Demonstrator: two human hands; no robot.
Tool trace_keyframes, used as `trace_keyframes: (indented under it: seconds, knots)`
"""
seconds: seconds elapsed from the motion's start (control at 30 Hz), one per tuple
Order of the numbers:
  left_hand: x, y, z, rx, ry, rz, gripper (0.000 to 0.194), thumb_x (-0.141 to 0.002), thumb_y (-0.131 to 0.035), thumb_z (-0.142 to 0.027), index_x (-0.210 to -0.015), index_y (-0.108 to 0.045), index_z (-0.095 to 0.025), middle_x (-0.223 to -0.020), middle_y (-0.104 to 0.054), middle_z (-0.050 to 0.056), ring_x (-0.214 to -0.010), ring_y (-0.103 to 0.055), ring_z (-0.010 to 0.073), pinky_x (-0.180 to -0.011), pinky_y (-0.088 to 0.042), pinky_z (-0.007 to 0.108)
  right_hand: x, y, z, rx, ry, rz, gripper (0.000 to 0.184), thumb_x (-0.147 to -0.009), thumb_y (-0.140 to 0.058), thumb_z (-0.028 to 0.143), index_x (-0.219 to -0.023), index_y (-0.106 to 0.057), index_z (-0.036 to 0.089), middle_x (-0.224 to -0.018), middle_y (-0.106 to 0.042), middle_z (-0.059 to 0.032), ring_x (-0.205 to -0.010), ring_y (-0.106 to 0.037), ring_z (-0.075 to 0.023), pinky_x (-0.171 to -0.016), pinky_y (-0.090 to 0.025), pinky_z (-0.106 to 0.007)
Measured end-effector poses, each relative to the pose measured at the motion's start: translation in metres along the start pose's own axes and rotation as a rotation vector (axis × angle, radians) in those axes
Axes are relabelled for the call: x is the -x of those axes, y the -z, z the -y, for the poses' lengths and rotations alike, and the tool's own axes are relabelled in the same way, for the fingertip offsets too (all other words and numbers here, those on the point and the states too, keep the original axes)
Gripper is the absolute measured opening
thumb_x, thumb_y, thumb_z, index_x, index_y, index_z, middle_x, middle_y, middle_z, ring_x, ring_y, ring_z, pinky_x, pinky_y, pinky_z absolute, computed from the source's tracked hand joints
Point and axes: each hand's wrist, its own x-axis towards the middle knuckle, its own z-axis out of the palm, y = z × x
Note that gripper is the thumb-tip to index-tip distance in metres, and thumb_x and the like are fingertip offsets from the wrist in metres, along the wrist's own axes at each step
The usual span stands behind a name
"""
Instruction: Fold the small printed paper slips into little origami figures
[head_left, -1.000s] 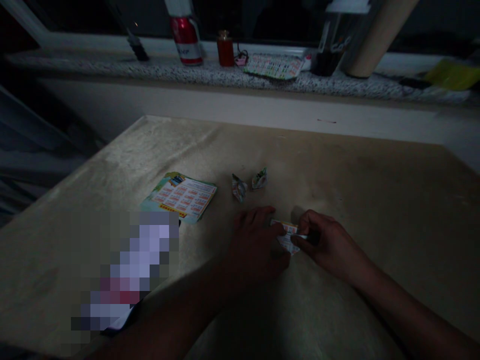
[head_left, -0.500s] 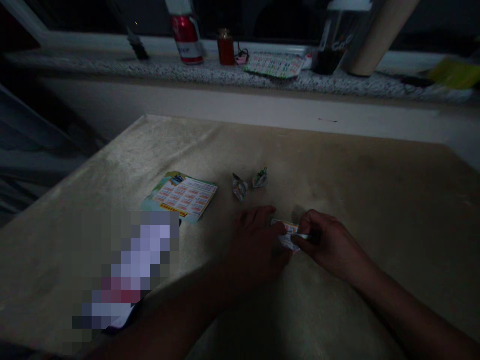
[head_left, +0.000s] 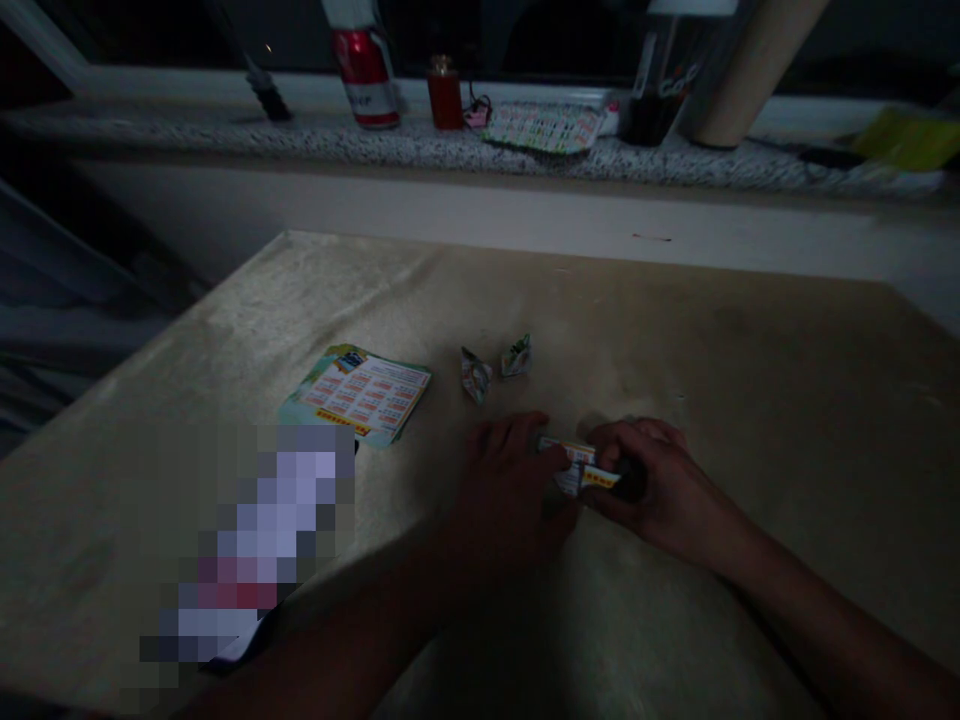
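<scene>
A small folded printed paper (head_left: 567, 481) lies on the table between my two hands. My left hand (head_left: 506, 485) holds its left side against the tabletop, with the index finger on top and the thumb by the near edge. My right hand (head_left: 660, 475) pinches the right side, where a flap with a yellow strip is bent up. Its fingertips partly cover the paper. Beyond my left hand stand two small folded paper pieces (head_left: 475, 377). Farther left is a stack of printed calendar sheets (head_left: 367, 390).
A pixelated oblong object (head_left: 270, 540) lies left of my left forearm. Along the granite windowsill (head_left: 247, 137) stand a red can (head_left: 365, 80), a small red bottle (head_left: 445, 95), a patterned pouch-like item (head_left: 544, 127), a dark cup (head_left: 660, 90) and a cardboard tube (head_left: 742, 85).
My right fingers have turned the paper's right flap, so its yellow strip now shows. My left hand stays in place on the paper. The view has shifted slightly.
</scene>
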Motion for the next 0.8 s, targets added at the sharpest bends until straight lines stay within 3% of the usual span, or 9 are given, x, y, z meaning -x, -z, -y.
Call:
trace_keyframes:
  seconds: [0.17, 0.37, 0.47, 0.63, 0.8]
  knots:
    - [-0.001, 0.001, -0.001, -0.006, 0.008, 0.014, 0.038, -0.082, -0.075, -0.040, -0.118, -0.069, -0.029, -0.145, -0.051, 0.010, -0.131, -0.047, 0.0343, -0.109, -0.033, 0.056, -0.004, -0.001, -0.003, -0.029, -0.050, -0.007, 0.040, -0.069, -0.086, 0.022, -0.099, -0.059, 0.026, -0.081, -0.072, 0.0032, -0.081, -0.070, -0.0229, -0.091, -0.045, -0.048]
    - [-0.001, 0.001, 0.002, -0.010, 0.000, 0.013, 0.038, -0.083, -0.075, -0.043, -0.118, -0.069, -0.028, -0.147, -0.050, 0.011, -0.134, -0.045, 0.0343, -0.112, -0.030, 0.057, -0.012, -0.003, -0.006, -0.144, -0.132, 0.013, 0.036, -0.072, -0.086, 0.027, -0.101, -0.065, 0.025, -0.069, -0.072, 0.0036, -0.069, -0.072, -0.0209, -0.069, -0.050, -0.035]
    - [-0.001, 0.002, 0.002, -0.003, 0.009, 0.028, 0.037, -0.083, -0.074, -0.041, -0.117, -0.070, -0.028, -0.145, -0.051, 0.011, -0.133, -0.046, 0.0340, -0.112, -0.031, 0.056, -0.011, -0.002, -0.009, -0.119, -0.098, 0.015, 0.043, -0.069, -0.089, 0.026, -0.105, -0.065, 0.025, -0.070, -0.073, 0.0037, -0.073, -0.073, -0.0220, -0.073, -0.052, -0.037]
    - [-0.002, 0.001, 0.001, -0.021, 0.021, 0.026, 0.037, -0.083, -0.073, -0.043, -0.117, -0.070, -0.028, -0.146, -0.051, 0.011, -0.132, -0.048, 0.0343, -0.111, -0.031, 0.057, -0.006, -0.002, -0.009, -0.035, -0.024, -0.004, 0.059, -0.064, -0.094, 0.026, -0.114, -0.063, 0.027, -0.076, -0.074, 0.0052, -0.086, -0.075, -0.0256, -0.094, -0.046, -0.049]
    - [0.000, 0.002, 0.002, -0.028, 0.014, 0.033, 0.038, -0.083, -0.074, -0.044, -0.118, -0.069, -0.028, -0.147, -0.050, 0.010, -0.135, -0.045, 0.0348, -0.113, -0.029, 0.057, -0.008, 0.004, -0.012, -0.001, -0.048, 0.024, 0.057, -0.066, -0.093, 0.028, -0.115, -0.064, 0.027, -0.075, -0.074, 0.0057, -0.081, -0.074, -0.0236, -0.093, -0.047, -0.048]
